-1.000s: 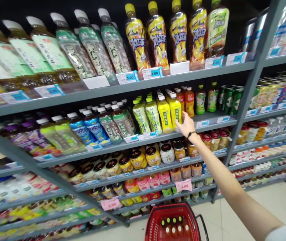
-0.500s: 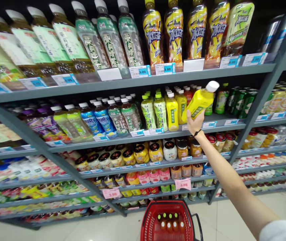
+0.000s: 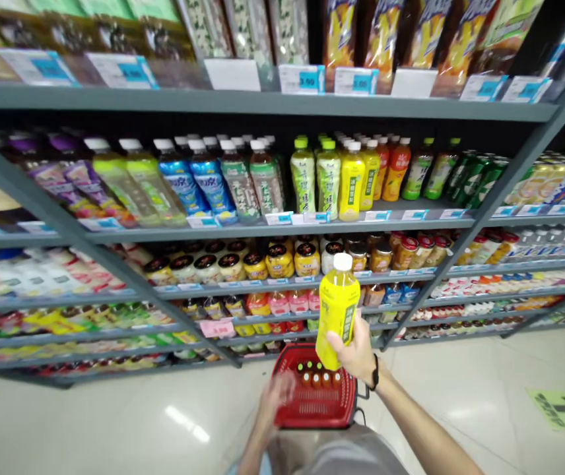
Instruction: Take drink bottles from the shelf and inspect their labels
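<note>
My right hand (image 3: 360, 354) is closed around the lower part of a yellow drink bottle (image 3: 338, 309) with a white cap, held upright above a red shopping basket (image 3: 316, 414). Several small bottles lie at the far end of the basket. Over the basket's left rim my left hand (image 3: 275, 396) is smeared by motion, so its fingers cannot be read. More yellow bottles of the same kind (image 3: 352, 179) stand on the second shelf among green and orange ones.
Grey store shelving (image 3: 263, 229) runs across the view, packed with drink bottles, jars and packets, with price tags along the edges. A glossy pale tiled floor (image 3: 461, 389) lies below. A green floor sticker (image 3: 562, 409) sits at the right.
My right hand took the yellow bottle off the second shelf and brought it down over the basket. My left hand has come into view. The camera tilted downward.
</note>
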Demonstrator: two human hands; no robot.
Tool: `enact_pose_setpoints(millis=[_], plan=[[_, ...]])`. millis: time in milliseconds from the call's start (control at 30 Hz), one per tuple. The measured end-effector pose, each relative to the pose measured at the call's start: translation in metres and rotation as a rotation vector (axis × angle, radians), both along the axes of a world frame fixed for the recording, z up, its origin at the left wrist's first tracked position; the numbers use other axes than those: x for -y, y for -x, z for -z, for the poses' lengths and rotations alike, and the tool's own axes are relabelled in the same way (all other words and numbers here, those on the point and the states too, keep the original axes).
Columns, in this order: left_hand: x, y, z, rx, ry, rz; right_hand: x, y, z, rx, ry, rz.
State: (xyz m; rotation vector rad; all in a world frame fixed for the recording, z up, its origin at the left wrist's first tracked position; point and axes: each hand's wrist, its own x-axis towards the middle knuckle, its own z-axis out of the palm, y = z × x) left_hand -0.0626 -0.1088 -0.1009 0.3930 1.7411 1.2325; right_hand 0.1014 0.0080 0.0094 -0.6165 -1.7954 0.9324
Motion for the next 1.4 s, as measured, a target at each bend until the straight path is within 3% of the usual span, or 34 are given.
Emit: enact_pose_setpoints(millis=[133, 167, 233, 267, 367, 467, 567, 700, 800, 900, 1067, 1233, 1300, 1400], plan=[[-0.001, 0.019, -0.047, -0.046, -0.315, -0.028, 0.047, -0.004, 0.011, 0.164, -0.023, 0.151], [-0.002, 0.019, -0.062, -0.044, -0.434, 0.010, 0.055, -0.005, 0.012, 0.202, -0.026, 0.163], [-0.001, 0.008, -0.090, 0.004, -0.745, 0.214, 0.072, -0.007, 0.018, 0.264, -0.032, 0.164], [0.001, -0.002, -0.101, 0.036, -0.812, 0.268, 0.080, -0.007, 0.022, 0.278, -0.033, 0.167], [0.011, -0.035, -0.121, 0.043, -0.763, 0.205, 0.106, -0.005, 0.035, 0.242, 0.006, 0.164], [0.023, -0.048, -0.130, -0.014, -0.730, 0.136, 0.126, -0.006, 0.042, 0.118, 0.157, 0.164], [0.036, -0.041, -0.137, 0.146, -0.857, 0.169, 0.133, -0.018, 0.037, 0.038, 0.382, -0.037], [0.053, -0.028, -0.143, 0.398, -0.987, 0.118, 0.141, -0.034, 0.029, 0.018, 0.827, -0.544], [0.063, -0.023, -0.148, 0.453, -1.041, 0.095, 0.156, -0.030, 0.031, -0.008, 0.986, -0.645], [0.073, -0.016, -0.156, 0.390, -1.095, 0.067, 0.170, -0.019, 0.032, -0.035, 0.914, -0.542], [0.093, -0.007, -0.169, 0.261, -1.161, 0.058, 0.174, -0.006, 0.027, -0.024, 0.581, -0.341], [0.104, -0.010, -0.173, 0.194, -0.922, -0.090, 0.178, 0.002, 0.024, 0.075, 0.262, -0.147], [0.106, -0.008, -0.171, 0.221, -0.869, -0.135, 0.179, 0.005, 0.023, 0.137, 0.226, -0.134], [0.110, -0.001, -0.163, 0.235, -0.888, -0.078, 0.181, 0.005, 0.022, 0.100, 0.312, -0.273]])
